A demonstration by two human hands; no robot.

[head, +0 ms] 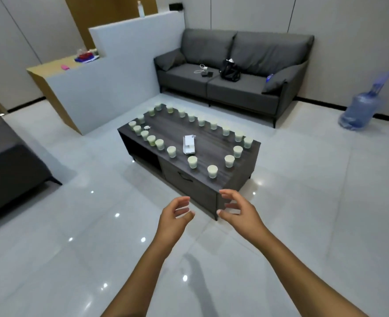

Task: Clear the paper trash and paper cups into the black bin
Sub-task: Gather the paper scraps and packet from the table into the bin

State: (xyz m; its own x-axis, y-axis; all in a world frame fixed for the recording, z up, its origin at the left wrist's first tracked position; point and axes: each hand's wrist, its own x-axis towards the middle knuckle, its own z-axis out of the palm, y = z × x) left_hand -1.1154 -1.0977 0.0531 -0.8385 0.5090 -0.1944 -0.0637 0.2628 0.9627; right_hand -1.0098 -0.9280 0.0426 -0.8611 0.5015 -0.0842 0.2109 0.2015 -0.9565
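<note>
Several pale paper cups [212, 171] stand upright in a ring around the edge of a dark wood coffee table [212, 145]. White paper trash [188, 145] lies near the table's middle, and a small crumpled piece [147, 127] sits by the left cups. My left hand [175, 213] and my right hand [237, 209] are held out in front of me, short of the table's near corner, fingers apart and holding nothing. No black bin is in view.
A grey sofa [234, 74] with a black bag [229, 70] and a charger stands behind the table. A white partition with a counter [111, 72] is at the left, a dark seat [10, 161] at the far left, a blue water jug [360, 110] at the right.
</note>
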